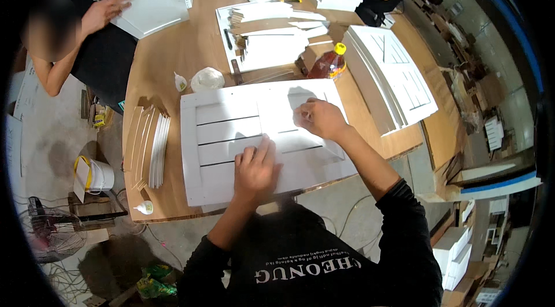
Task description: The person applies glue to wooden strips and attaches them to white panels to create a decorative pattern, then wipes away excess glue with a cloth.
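A white framed panel with several dark slots across it lies flat on the table in front of me. My left hand rests on its middle near the lower side, fingers stretched out and nothing held. On the panel's right half, my right hand is closed, thumb and fingers pinched together close above the slots. What it holds, if anything, is too small to make out. Its shadow falls on the panel's upper right.
Thin white strips stand stacked at left, near a small glue bottle. Beyond the panel are a yellow-capped bottle of reddish liquid and a board of strips. Stacked panels sit at right. Two co-workers handle white pieces across the table.
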A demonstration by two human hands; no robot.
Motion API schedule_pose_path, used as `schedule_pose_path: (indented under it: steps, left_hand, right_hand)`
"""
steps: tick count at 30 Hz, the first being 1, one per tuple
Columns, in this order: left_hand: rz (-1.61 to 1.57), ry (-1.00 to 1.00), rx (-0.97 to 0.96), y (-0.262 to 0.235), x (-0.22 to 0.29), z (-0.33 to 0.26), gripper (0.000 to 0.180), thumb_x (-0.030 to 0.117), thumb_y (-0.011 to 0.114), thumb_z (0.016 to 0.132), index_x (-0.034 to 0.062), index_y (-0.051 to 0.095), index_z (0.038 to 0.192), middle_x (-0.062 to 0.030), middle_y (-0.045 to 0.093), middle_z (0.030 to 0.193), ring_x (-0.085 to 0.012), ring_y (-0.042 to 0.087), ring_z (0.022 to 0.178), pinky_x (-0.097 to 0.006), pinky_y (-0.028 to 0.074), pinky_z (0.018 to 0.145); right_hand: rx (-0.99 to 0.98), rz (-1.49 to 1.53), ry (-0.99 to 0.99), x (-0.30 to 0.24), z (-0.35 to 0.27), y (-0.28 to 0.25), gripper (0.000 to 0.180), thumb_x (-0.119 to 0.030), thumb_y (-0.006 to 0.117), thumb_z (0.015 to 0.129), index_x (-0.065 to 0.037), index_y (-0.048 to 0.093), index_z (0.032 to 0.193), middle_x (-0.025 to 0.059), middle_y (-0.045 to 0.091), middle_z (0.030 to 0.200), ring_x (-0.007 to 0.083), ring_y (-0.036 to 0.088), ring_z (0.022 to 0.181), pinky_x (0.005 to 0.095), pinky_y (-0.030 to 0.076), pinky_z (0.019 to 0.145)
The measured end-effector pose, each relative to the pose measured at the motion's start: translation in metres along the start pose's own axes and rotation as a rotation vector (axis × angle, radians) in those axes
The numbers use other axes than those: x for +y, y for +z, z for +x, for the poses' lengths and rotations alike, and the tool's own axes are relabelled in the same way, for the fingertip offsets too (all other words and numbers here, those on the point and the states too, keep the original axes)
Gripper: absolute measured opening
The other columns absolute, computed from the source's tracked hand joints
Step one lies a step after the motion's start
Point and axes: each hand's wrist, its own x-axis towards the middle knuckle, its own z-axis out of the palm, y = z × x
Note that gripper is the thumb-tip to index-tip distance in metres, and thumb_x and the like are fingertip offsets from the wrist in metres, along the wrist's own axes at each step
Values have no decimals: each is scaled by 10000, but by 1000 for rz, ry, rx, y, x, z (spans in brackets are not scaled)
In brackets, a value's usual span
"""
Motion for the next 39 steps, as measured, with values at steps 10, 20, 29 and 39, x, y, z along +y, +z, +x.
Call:
schedule_pose_path:
  steps: [10, 20, 29, 39]
  left_hand:
    - [-130, 2, -155, -8, 23, -25, 627, 355, 677, 742, -16, 485, 1209, -188, 475, 1246, -343, 444, 1159, -476, 336, 964]
    - [-68, 41, -146, 3, 9, -32, 547, 319, 666, 730, 45, 530, 1183, -122, 490, 1264, -306, 459, 1173, -499, 375, 967]
    - [-14, 78, -197, 9, 13, -34, 635, 333, 701, 687, 33, 511, 1212, -132, 479, 1271, -304, 455, 1163, -503, 380, 926]
    - [42, 117, -71, 6, 8, -36, 518, 311, 632, 725, 64, 534, 1169, -130, 539, 1185, -301, 503, 1129, -461, 395, 935]
  right_hand:
    - [-159, 57, -46, -7, 77, -1, 993, -647, 661, 587, -12, 407, 1307, 255, 440, 1283, 376, 377, 1239, 475, 262, 1034]
    - [-303, -3, 76, -23, 106, 17, 1047, -682, 711, 511, -14, 418, 1261, 238, 423, 1289, 377, 308, 1274, 568, 169, 1024]
    - [-231, 14, 76, -7, 94, 36, 1021, -728, 676, 496, -21, 483, 1207, 194, 427, 1266, 363, 303, 1263, 626, 90, 1030]
    - [-98, 9, 163, -28, 93, 30, 1155, -832, 501, 550, 25, 375, 1314, 241, 374, 1339, 397, 285, 1287, 629, 23, 1046]
